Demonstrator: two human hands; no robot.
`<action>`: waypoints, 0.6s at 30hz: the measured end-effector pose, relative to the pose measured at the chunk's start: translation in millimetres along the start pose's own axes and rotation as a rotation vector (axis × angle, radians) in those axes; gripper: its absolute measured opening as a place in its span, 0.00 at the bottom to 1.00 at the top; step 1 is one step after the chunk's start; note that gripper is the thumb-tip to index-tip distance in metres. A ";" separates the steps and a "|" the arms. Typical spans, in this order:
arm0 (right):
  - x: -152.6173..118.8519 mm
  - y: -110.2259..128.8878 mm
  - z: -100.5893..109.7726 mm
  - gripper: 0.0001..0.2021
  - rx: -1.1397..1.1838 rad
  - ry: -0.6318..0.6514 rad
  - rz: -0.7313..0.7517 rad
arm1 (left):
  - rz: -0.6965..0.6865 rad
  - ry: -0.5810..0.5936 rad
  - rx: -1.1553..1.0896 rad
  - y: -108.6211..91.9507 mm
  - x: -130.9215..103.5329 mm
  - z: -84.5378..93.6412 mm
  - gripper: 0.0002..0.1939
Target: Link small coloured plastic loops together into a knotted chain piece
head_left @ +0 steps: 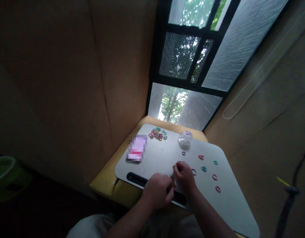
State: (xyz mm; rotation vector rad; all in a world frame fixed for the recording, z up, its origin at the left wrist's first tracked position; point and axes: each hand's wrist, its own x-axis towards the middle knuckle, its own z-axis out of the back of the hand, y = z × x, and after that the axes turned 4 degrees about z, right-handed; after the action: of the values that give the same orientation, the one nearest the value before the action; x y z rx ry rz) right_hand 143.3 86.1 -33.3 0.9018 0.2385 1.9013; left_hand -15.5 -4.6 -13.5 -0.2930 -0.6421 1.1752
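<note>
Both of my hands are over the near edge of a white lap table (162, 158). My left hand (159, 189) has its fingers curled; whatever they hold, if anything, is hidden. My right hand (184, 175) pinches something too small to make out, just right of the left hand. A purple ring (183, 153) lies beyond the right hand, and another purple ring (194, 172) is beside it. Further right are red rings (200, 157), teal rings (203, 169), a green ring (215, 162) and pink rings (214, 177). A pile of multicoloured rings (157, 134) lies at the far left.
A clear round container (184, 140) stands near the back edge. A blurred pink and purple item (137, 148) lies on the left. Behind the table is a window (184, 102). A green basket (3, 175) is at the far left, and a dark cable (291, 190) hangs at right.
</note>
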 end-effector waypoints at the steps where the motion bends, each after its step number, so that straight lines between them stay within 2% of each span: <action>1: 0.5 0.0 0.2 0.11 0.009 0.006 -0.013 | -0.006 0.004 -0.003 0.4 0.6 -0.2 0.02; 6: 2.4 1.5 1.8 0.13 0.033 0.024 -0.054 | -0.002 0.013 -0.015 1.6 2.8 0.1 0.03; 18: 4.8 4.0 3.7 0.13 0.011 0.004 -0.023 | 0.040 0.028 -0.014 -3.2 1.9 3.4 0.01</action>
State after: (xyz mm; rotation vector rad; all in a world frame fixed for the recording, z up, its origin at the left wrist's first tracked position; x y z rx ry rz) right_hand 141.8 87.2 -26.3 0.8995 0.2612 1.8822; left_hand -14.7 -4.4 -8.5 -0.3349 -0.6230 1.2036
